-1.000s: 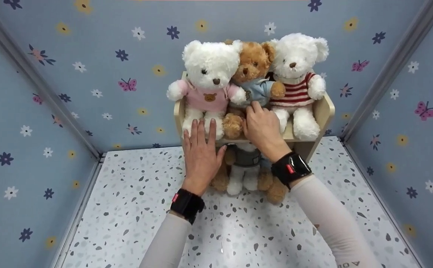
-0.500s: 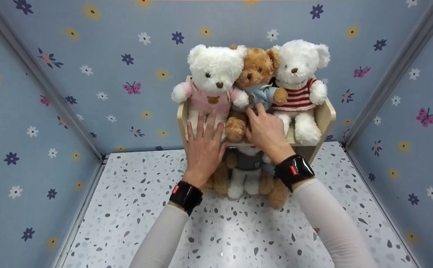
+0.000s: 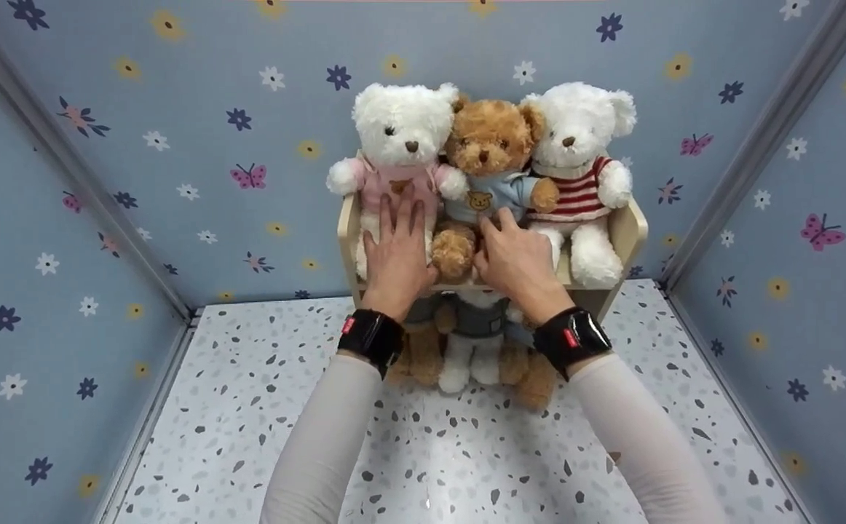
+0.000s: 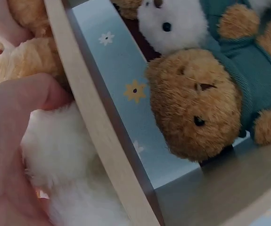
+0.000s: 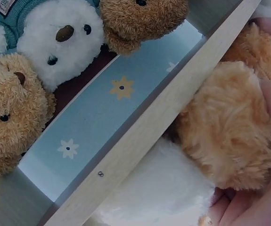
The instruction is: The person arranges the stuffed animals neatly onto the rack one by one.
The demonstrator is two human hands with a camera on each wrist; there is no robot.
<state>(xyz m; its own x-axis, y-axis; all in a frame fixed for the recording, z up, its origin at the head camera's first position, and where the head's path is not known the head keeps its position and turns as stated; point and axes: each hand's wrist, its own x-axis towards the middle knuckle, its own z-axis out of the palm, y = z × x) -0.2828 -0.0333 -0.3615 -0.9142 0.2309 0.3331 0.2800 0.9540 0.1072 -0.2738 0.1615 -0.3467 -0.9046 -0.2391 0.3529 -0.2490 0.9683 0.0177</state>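
Observation:
Three teddy bears sit side by side on the top board of a wooden shelf (image 3: 637, 227). My left hand (image 3: 397, 262) lies with straight fingers over the lap and belly of the white teddy bear in a pink shirt (image 3: 401, 120). In the left wrist view its thumb (image 4: 50, 92) reaches the board's edge beside a white furry leg (image 4: 62, 141). My right hand (image 3: 523, 260) grips a leg of the brown teddy bear in a blue top (image 3: 494, 135), fingers curled around the fur (image 5: 229, 122). Right of it sits the white teddy bear in a red-striped sweater (image 3: 576, 120).
Below the top board, several more teddy bears sit in the lower compartment, among them a brown one in a green top (image 4: 196, 108) and a white one (image 5: 62, 40). Flowered blue walls (image 3: 204, 145) surround a speckled white floor (image 3: 248, 378).
My left hand has slid up from the pink-shirted bear's legs to its belly. That bear has shifted left, and the brown bear now sits straighter with its shirt emblem showing.

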